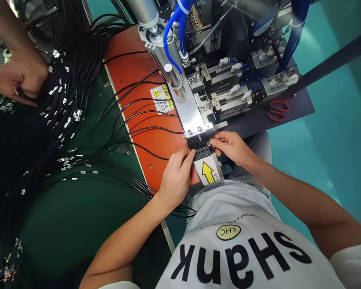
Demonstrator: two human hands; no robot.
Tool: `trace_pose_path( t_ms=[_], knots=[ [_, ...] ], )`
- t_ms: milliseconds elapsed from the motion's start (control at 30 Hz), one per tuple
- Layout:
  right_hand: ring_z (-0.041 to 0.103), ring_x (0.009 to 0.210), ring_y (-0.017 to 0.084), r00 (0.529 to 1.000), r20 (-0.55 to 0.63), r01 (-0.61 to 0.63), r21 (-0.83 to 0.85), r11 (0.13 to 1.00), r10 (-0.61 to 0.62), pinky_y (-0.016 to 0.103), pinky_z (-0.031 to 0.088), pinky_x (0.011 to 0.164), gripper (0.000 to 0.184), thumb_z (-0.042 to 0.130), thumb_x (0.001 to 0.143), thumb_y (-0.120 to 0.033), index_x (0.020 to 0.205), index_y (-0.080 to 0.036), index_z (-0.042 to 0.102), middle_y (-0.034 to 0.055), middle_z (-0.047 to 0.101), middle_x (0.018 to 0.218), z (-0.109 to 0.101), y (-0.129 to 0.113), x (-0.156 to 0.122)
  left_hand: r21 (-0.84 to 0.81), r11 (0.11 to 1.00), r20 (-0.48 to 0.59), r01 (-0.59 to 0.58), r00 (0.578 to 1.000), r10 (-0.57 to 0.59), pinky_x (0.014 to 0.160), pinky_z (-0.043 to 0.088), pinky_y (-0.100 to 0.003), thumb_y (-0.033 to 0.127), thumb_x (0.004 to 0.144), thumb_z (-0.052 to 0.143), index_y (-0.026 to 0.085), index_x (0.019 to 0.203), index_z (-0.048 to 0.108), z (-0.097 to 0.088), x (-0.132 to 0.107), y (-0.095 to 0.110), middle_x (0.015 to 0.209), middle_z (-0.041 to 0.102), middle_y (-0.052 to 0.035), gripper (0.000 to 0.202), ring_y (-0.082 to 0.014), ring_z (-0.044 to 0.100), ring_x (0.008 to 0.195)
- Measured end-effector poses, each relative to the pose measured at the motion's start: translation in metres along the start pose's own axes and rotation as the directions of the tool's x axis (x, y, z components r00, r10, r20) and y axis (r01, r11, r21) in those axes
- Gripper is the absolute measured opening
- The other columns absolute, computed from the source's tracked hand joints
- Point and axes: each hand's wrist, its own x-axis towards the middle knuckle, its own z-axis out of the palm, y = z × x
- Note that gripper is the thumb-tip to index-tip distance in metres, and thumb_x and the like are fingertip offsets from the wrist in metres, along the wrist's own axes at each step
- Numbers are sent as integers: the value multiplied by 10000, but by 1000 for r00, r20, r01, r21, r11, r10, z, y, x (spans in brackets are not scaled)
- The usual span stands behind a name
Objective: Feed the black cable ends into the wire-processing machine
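Note:
My left hand (175,176) is closed, thumb and forefinger pressed down at the left side of the black slotted fixture (202,152) at the machine's front. A black cable (150,151) runs from the left into these fingers. On the fixture's right side my right hand (235,149) pinches the thin end of the cable, where small reddish wire strands seem to show. Fingertips partly hide this end. Just below the fixture sits a white label with a yellow arrow (208,172). Several other black cables (156,113) lead under the metal plate (192,116) above my hands.
Air cylinders (231,82) and blue hoses (168,36) rise behind the fixture. Red-handled scissors (278,111) lie right on the dark base. Cables with silvery ends (69,120) cover the green table (78,224). Another person's hand (22,76) is over them at upper left.

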Motion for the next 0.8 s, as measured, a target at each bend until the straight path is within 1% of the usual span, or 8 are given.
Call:
trace_pose_path(
  t_ms=[67, 167, 233, 333, 400, 533, 700, 800],
  knots=[
    [566, 514, 112, 1000, -5, 5, -24, 1000, -5, 257, 433, 595, 210, 648, 867, -367, 791, -173, 617, -30, 583, 556, 0, 0, 0, -39, 999, -8, 26, 1000, -26, 906, 505, -391, 95, 948, 448, 155, 1412, 462, 1, -6, 2, 1177, 578, -168, 468, -242, 550, 1075],
    [576, 521, 117, 1000, -3, 19, -44, 999, -19, 260, 442, 599, 217, 645, 870, -375, 787, -178, 608, -25, 594, 567, -1, 2, 0, -31, 998, -21, 45, 999, -46, 974, 486, -443, 84, 939, 460, 158, 1465, 398, 3, -13, -1, 1263, 562, -185, 535, -275, 533, 1172],
    [583, 525, 119, 1000, 5, 26, -48, 999, -26, 261, 446, 605, 222, 642, 873, -379, 784, -179, 605, -26, 590, 563, -1, 3, 0, -12, 1000, 3, 24, 1000, -24, 1027, 461, -476, 75, 942, 441, 160, 1496, 352, 4, -15, -5, 1337, 530, -197, 567, -295, 500, 1249],
    [592, 537, 121, 999, 20, 34, -50, 998, -33, 264, 454, 621, 223, 640, 875, -381, 790, -178, 611, -25, 593, 568, -1, 5, 1, -1, 1000, 71, 7, 997, -7, 1069, 445, -479, 78, 949, 422, 175, 1508, 335, -1, -14, -13, 1411, 489, -191, 575, -297, 460, 1312],
    [596, 541, 121, 999, 22, 38, -43, 998, -37, 266, 456, 623, 225, 643, 873, -385, 790, -179, 611, -20, 606, 588, -2, 7, 2, 1, 1000, 80, 26, 996, -26, 1075, 447, -475, 91, 949, 429, 178, 1504, 344, -6, -15, -16, 1413, 494, -184, 569, -293, 462, 1314],
    [590, 534, 118, 999, 22, 46, -2, 999, -46, 267, 454, 606, 227, 650, 867, -392, 790, -183, 607, -8, 634, 638, -1, 11, 3, 21, 999, 43, 44, 998, -45, 1071, 450, -489, 97, 940, 450, 180, 1497, 356, -15, -20, -22, 1377, 523, -182, 571, -297, 483, 1290],
    [589, 542, 121, 999, 27, 43, 7, 999, -43, 273, 460, 628, 234, 655, 868, -401, 799, -182, 615, -20, 608, 601, -1, 9, 2, 21, 999, 66, -31, 997, 30, 1054, 467, -466, 73, 917, 474, 176, 1515, 325, -15, -24, -29, 1339, 541, -177, 625, -289, 507, 1249],
    [596, 554, 115, 999, 32, 33, 18, 999, -34, 268, 458, 632, 260, 674, 858, -427, 802, -177, 627, -10, 622, 649, -1, 6, 1, 63, 998, 93, -12, 996, 6, 1060, 463, -466, 74, 923, 451, 189, 1533, 294, -14, -24, -29, 1354, 533, -175, 641, -295, 498, 1266]
  ],
)
